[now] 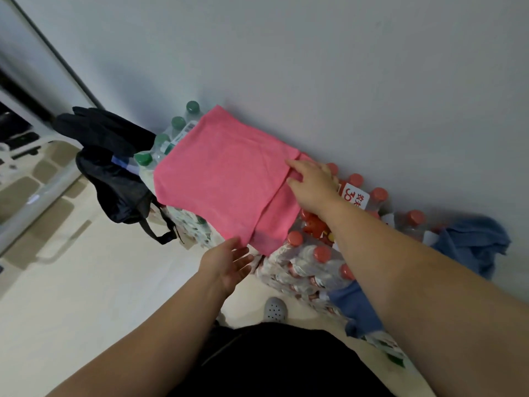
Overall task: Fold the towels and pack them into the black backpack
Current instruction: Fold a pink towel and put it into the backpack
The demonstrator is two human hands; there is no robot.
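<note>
Green-capped bottles (177,123) and red-capped bottles (320,253) (both in shrink-wrapped packs) line the wall (343,81), a grey clog (274,309) nearby

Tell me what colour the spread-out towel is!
The towel is pink; the head view shows it best.

Pink towel (223,179): one solid shade, no pattern. Black backpack (114,167): uniform, straps included. Blue towel (472,245): plain. Left bottle pack: green caps (178,122). Right bottle pack: red caps (378,194) (its wrap (300,270) printed red and white). Label (355,196): white, red characters. Wall (343,67): pale grey. Floor (100,296): cream. Shoe (274,309): grey, dotted with holes.
</note>
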